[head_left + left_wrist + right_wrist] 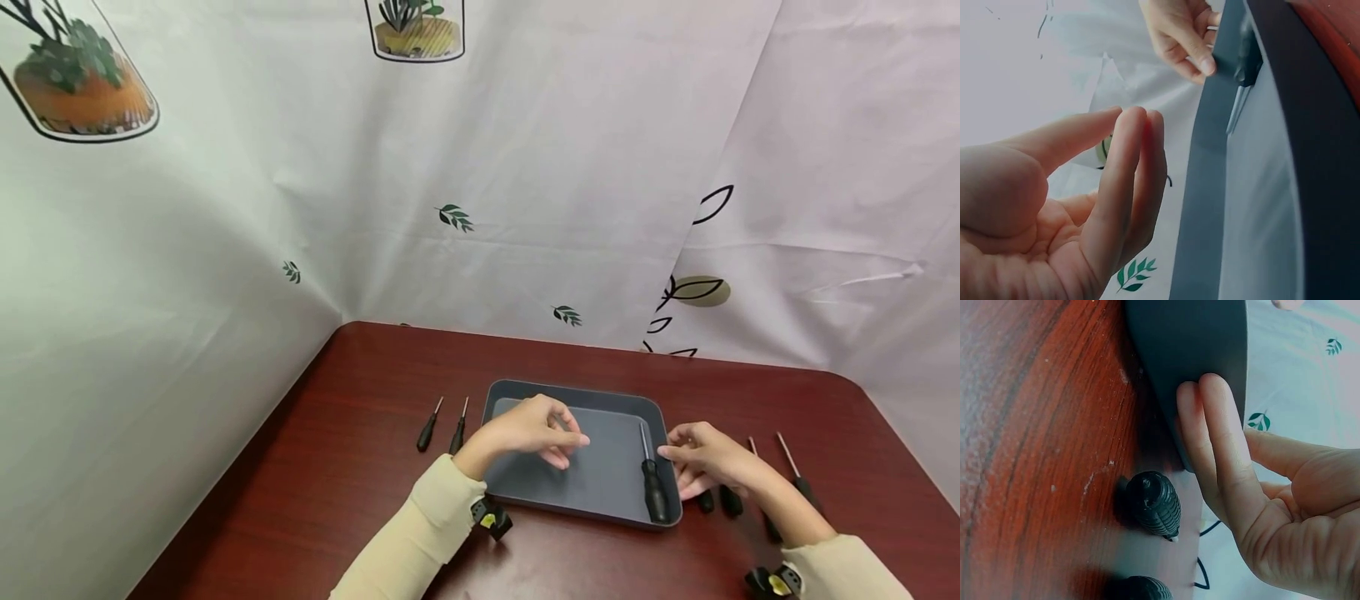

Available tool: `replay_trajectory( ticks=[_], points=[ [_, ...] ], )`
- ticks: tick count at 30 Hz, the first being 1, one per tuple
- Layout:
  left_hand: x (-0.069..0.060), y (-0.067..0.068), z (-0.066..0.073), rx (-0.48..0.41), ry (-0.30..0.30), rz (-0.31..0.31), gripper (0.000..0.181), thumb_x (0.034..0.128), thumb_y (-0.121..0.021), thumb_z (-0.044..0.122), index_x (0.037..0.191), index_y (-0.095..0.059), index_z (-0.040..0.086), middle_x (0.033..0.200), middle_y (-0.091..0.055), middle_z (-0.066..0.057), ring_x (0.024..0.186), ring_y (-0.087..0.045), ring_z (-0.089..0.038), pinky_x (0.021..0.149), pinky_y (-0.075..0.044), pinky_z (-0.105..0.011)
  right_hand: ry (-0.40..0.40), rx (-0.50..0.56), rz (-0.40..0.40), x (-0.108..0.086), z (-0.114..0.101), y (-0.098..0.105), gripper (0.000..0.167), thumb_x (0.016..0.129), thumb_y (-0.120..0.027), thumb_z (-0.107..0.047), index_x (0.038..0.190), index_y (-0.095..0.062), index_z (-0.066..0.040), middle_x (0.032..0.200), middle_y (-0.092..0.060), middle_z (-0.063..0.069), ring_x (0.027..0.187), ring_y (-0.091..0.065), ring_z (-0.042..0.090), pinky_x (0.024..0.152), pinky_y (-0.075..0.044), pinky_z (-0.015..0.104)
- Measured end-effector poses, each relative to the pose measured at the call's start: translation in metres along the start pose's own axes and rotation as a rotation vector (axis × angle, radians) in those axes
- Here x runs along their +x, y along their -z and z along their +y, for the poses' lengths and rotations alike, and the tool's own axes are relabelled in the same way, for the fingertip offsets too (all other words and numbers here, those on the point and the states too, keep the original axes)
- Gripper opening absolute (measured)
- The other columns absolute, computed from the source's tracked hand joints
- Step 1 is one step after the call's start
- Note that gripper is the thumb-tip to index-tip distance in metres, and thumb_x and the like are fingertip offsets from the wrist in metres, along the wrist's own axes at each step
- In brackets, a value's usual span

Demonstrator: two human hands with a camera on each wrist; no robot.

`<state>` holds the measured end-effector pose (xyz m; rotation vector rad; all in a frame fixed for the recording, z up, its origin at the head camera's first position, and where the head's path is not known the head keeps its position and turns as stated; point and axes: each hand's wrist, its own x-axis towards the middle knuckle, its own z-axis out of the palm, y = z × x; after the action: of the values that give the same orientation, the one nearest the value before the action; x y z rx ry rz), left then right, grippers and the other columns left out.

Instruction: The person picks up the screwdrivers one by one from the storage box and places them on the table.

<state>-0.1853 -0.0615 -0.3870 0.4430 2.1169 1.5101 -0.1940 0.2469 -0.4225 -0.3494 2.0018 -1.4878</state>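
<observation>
A dark grey rectangular tray point(577, 408) lies on the table with one black-handled screwdriver point(652, 492) inside, along its right side. Above the tray's left half hovers my left hand point(536, 429), fingers loosely bent and thumb near the fingertips, with nothing held; the left wrist view shows the same hand point(1085, 206) clear of the tray wall. My right hand point(705, 462) pinches the tray's right wall, thumb at the rim. In the right wrist view, two fingers of that hand point(1260, 506) lie along the outside of the wall.
Two small screwdrivers point(427, 433) lie left of the tray on the reddish-brown table point(300, 483). Several more, one with a black handle point(731, 500), lie to the right, partly under my right forearm. A white patterned cloth point(525, 208) hangs behind the table.
</observation>
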Motion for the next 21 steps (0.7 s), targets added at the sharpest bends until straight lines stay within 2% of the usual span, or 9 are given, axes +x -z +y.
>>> replay_trajectory(
  ticks=[4,10,15,21],
  points=[
    [0.007,-0.009,-0.004,-0.018,0.008,0.005,0.013,0.0904,-0.075,0.011,0.091,-0.066,0.002,0.074,-0.069,-0.016,0.055,-0.067,-0.015,0.066,-0.062,-0.043,-0.009,-0.003,0.005,-0.001,0.001,-0.001,0.05,0.104,-0.051,-0.008,0.129,-0.03,0.029,0.078,-0.061,0.015,0.062,-0.07,0.023,0.06,-0.062,0.041],
    [0.02,-0.027,-0.006,-0.115,0.019,0.0,0.011,0.092,-0.073,0.008,0.092,-0.065,0.001,0.075,-0.069,-0.018,0.054,-0.066,-0.015,0.062,-0.062,-0.039,-0.012,-0.004,0.005,-0.001,0.0,-0.001,0.044,0.103,-0.052,-0.008,0.125,-0.036,0.026,0.077,-0.062,0.015,0.062,-0.07,0.023,0.06,-0.062,0.042],
    [0.028,-0.041,-0.002,-0.166,0.029,0.023,0.01,0.0912,-0.073,0.006,0.089,-0.064,0.002,0.074,-0.068,-0.017,0.052,-0.065,-0.014,0.061,-0.062,-0.04,-0.02,-0.008,0.007,0.001,-0.002,-0.001,0.038,0.104,-0.052,-0.009,0.121,-0.042,0.022,0.077,-0.063,0.015,0.062,-0.071,0.023,0.061,-0.062,0.041],
    [0.033,-0.055,0.0,-0.175,0.042,0.068,0.01,0.0902,-0.073,0.003,0.088,-0.063,0.003,0.075,-0.07,-0.022,0.049,-0.062,-0.014,0.058,-0.062,-0.038,-0.015,-0.012,0.008,0.001,-0.001,-0.003,0.035,0.103,-0.051,-0.008,0.119,-0.042,0.022,0.076,-0.062,0.015,0.062,-0.071,0.023,0.06,-0.062,0.041]
  ],
)
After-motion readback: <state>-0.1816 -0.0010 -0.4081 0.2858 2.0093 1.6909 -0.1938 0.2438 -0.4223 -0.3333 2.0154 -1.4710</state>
